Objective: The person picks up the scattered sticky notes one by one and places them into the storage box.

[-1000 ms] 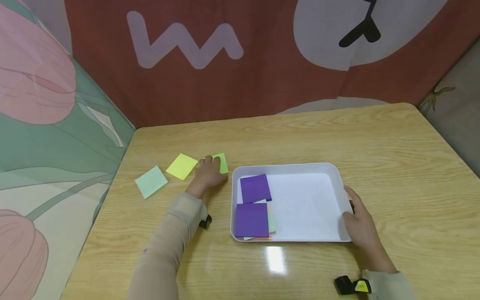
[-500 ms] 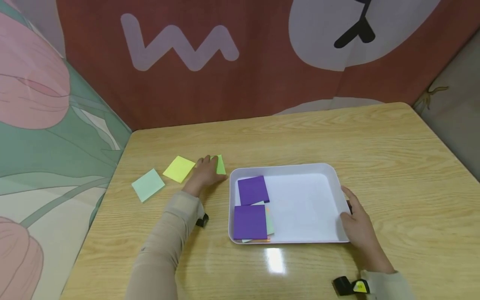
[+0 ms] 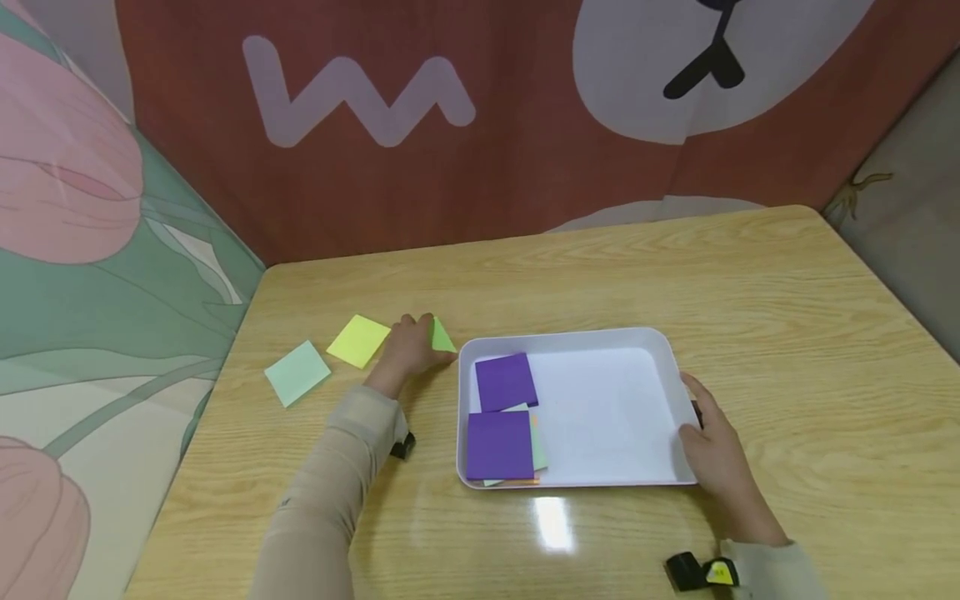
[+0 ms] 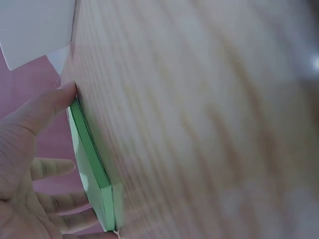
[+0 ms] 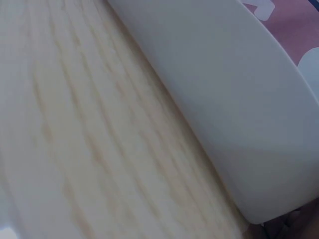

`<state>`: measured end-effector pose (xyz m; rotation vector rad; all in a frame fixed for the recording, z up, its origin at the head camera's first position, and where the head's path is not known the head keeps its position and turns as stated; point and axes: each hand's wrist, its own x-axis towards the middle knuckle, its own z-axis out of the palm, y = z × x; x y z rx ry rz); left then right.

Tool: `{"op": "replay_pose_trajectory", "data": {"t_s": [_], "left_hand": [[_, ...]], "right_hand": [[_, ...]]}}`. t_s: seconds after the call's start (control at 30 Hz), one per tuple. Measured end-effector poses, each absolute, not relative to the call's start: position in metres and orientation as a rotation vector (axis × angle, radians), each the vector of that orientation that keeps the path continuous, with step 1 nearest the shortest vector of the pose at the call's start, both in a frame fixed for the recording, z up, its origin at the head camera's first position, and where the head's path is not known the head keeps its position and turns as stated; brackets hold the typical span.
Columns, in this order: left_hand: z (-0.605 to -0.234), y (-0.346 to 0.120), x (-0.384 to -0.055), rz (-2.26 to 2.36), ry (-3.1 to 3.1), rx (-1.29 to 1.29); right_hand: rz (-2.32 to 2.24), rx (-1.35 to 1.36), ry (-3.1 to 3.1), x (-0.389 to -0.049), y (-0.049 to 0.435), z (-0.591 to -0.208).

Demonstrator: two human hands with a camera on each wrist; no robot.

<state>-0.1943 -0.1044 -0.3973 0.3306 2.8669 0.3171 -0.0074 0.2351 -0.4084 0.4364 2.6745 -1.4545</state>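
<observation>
Green pad (image 3: 442,337) is clamped in the left hand (image 3: 408,346), with the thumb at one corner and the other fingers farther along it. Only the left wrist view shows this grip and the pad's thickness; in the head view the back of the hand hides most of it. The wrist view also has it close against the worktop (image 3: 562,283), though I cannot tell whether all of it touches. Half a second earlier a wider strip of green showed; now it is a triangle, one corner turned toward the tray (image 3: 600,408).

From the head view, the uncovered green lies between 2 and 3 o'clock of the hand. At 9 o'clock, just beside the hand, is a yellow pad (image 3: 358,341); past it, nearer 8 o'clock, a pale green pad (image 3: 297,373). The tray sits toward 4 o'clock, two purple pads (image 3: 500,446) at its 9 o'clock end, the nearer one over other papers (image 3: 540,454). At 3 o'clock the right hand (image 3: 723,458) grips the tray.
</observation>
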Motion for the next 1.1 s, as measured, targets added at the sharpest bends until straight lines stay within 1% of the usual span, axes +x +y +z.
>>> {"op": "replay_pose_trajectory", "data": {"t_s": [0.57, 0.73, 1.1], "left_hand": [[-0.391, -0.099, -0.187, 0.111, 2.855, 0.528], [-0.391, -0.099, -0.184, 0.054, 2.833, 0.533], [-0.397, -0.104, -0.184, 0.248, 2.840, 0.489]], "right_hand": [[-1.494, 0.409, 2.702, -0.007, 0.237, -0.411], [-1.477, 0.401, 2.699, -0.006, 0.237, -0.411], [-1.459, 0.394, 2.685, -0.007, 0.238, -0.408]]}}
